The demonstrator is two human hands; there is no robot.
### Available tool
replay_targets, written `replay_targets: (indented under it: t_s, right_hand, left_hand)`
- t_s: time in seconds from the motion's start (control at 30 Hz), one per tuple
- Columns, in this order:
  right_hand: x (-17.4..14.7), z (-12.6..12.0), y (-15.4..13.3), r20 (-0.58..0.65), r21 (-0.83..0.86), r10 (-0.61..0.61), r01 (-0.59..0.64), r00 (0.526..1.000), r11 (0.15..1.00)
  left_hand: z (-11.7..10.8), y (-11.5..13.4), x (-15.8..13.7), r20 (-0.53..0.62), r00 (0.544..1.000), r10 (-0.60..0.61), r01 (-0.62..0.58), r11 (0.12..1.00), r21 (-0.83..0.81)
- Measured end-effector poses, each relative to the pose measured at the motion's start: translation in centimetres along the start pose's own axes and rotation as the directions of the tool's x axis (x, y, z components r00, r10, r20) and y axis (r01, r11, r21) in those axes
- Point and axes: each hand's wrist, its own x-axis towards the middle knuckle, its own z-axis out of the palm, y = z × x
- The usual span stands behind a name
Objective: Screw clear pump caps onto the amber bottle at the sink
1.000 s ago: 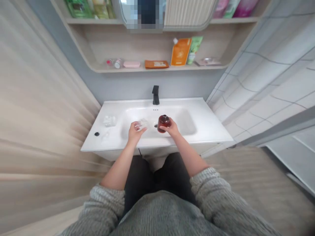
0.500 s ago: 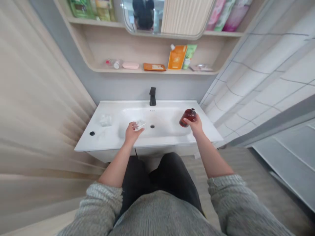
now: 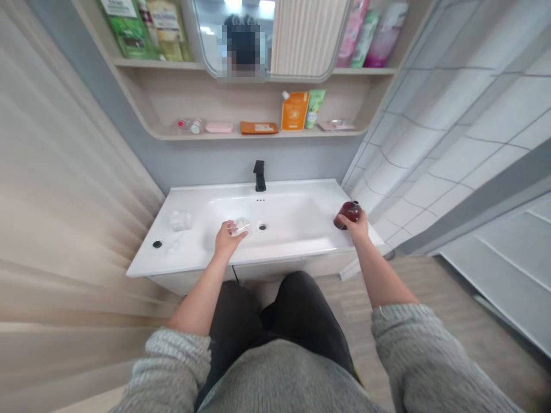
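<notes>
My left hand [image 3: 224,241] is closed around a small clear, round container [image 3: 242,226], held above the left part of the white sink basin [image 3: 297,223]. What is inside the container is too blurred to tell. My right hand [image 3: 359,228] grips a reddish-brown bottle [image 3: 349,211] by its body, over the counter to the right of the basin. The bottle's dark neck points up and shows no cap. To the left of the basin lie a clear plastic item [image 3: 180,220] and a small black round cap [image 3: 157,244].
A black faucet [image 3: 259,176] stands behind the basin, with the drain [image 3: 262,227] below it. Above, a shelf [image 3: 172,136] bears an orange pouch [image 3: 295,111], a green tube [image 3: 315,109] and an orange packet [image 3: 259,127]. A mirror [image 3: 314,40] hangs higher. Curtains flank the counter.
My right hand has carried the brown bottle to the right, from the basin's right side to over the counter. My left hand still holds the clear container over the basin. The view has shifted slightly.
</notes>
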Motion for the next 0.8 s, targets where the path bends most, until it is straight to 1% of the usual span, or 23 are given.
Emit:
replay_targets:
  t_s: [0.17, 0.23, 0.3, 0.33, 0.37, 0.4, 0.43, 0.47, 0.5, 0.53, 0.57, 0.6, 0.63, 0.67, 0.7, 0.73, 0.8]
  right_hand:
    - [0.5, -0.1, 0.2, 0.044, -0.021, -0.028, 0.029, 0.999, 0.999]
    - [0.1, -0.3, -0.2, 0.021, -0.067, -0.048, 0.049, 0.999, 0.997]
    - [-1.2, -0.4, -0.9, -0.103, -0.147, -0.106, 0.091, 0.989, 0.985]
    - [-2.3, -0.2, -1.4, -0.197, -0.192, -0.153, 0.115, 0.968, 0.975]
    - [-3.7, 0.3, -2.0, -0.289, -0.228, -0.207, 0.142, 0.935, 0.963]
    - [-5.2, 1.0, -2.7, -0.357, -0.251, -0.253, 0.168, 0.899, 0.953]
    - [-7.0, 2.2, -3.4, -0.376, -0.26, -0.297, 0.207, 0.878, 0.943]
    - [-8.8, 3.6, -4.3, -0.316, -0.249, -0.348, 0.276, 0.883, 0.928]
    - [-10.6, 5.4, -5.1, -0.162, -0.206, -0.405, 0.37, 0.9, 0.906]
    - [-12.3, 7.3, -6.0, 0.063, -0.128, -0.445, 0.449, 0.893, 0.884]
    - [-13.8, 9.5, -6.8, 0.28, -0.026, -0.466, 0.492, 0.839, 0.87]
    - [-15.1, 11.7, -7.5, 0.461, 0.08, -0.467, 0.489, 0.755, 0.869]
    - [-16.2, 13.8, -8.1, 0.582, 0.167, -0.451, 0.443, 0.677, 0.881]
    - [-17.0, 15.8, -8.6, 0.664, 0.228, -0.42, 0.368, 0.618, 0.902]
    - [-17.6, 17.6, -8.9, 0.719, 0.259, -0.375, 0.276, 0.585, 0.926]
    - [-18.1, 19.1, -9.0, 0.757, 0.271, -0.326, 0.182, 0.567, 0.945]
    - [-18.6, 21.3, -8.9, 0.811, 0.291, -0.255, 0.015, 0.527, 0.957]
  left_hand:
    - [0.1, -0.3, 0.1, 0.007, 1.0, -0.009, 0.009, 1.0, -0.005]
    - [0.2, -0.4, 0.2, 0.012, 1.0, -0.001, 0.002, 1.0, -0.024]
    - [0.3, -0.5, 0.3, 0.008, 1.0, 0.003, -0.003, 0.999, -0.039]
    - [0.3, -0.6, 0.3, 0.006, 1.0, 0.003, -0.002, 0.999, -0.045]
    - [0.4, -0.7, 0.4, 0.005, 1.0, 0.002, -0.002, 0.999, -0.05]
    - [0.5, -0.8, 0.4, 0.007, 1.0, 0.005, -0.004, 0.998, -0.056]
    - [0.5, -0.9, 0.5, 0.007, 1.0, 0.011, -0.01, 0.998, -0.065]
    - [0.6, -1.1, 0.5, 0.007, 1.0, 0.02, -0.019, 0.997, -0.078]
    - [0.7, -1.2, 0.6, 0.007, 0.999, 0.034, -0.033, 0.995, -0.094]
    - [0.7, -1.4, 0.6, 0.008, 0.999, 0.054, -0.052, 0.992, -0.116]
    - [0.8, -1.5, 0.6, 0.01, 0.997, 0.075, -0.072, 0.987, -0.142]
    - [0.9, -1.6, 0.6, 0.017, 0.996, 0.093, -0.089, 0.981, -0.173]
    - [0.9, -1.6, 0.5, 0.033, 0.994, 0.107, -0.098, 0.973, -0.207]
    - [1.0, -1.6, 0.5, 0.056, 0.991, 0.118, -0.102, 0.965, -0.242]
    - [1.0, -1.6, 0.5, 0.081, 0.989, 0.127, -0.1, 0.956, -0.274]
    - [1.0, -1.6, 0.4, 0.106, 0.985, 0.135, -0.097, 0.948, -0.304]
    - [0.9, -1.5, 0.3, 0.149, 0.976, 0.158, -0.098, 0.934, -0.345]
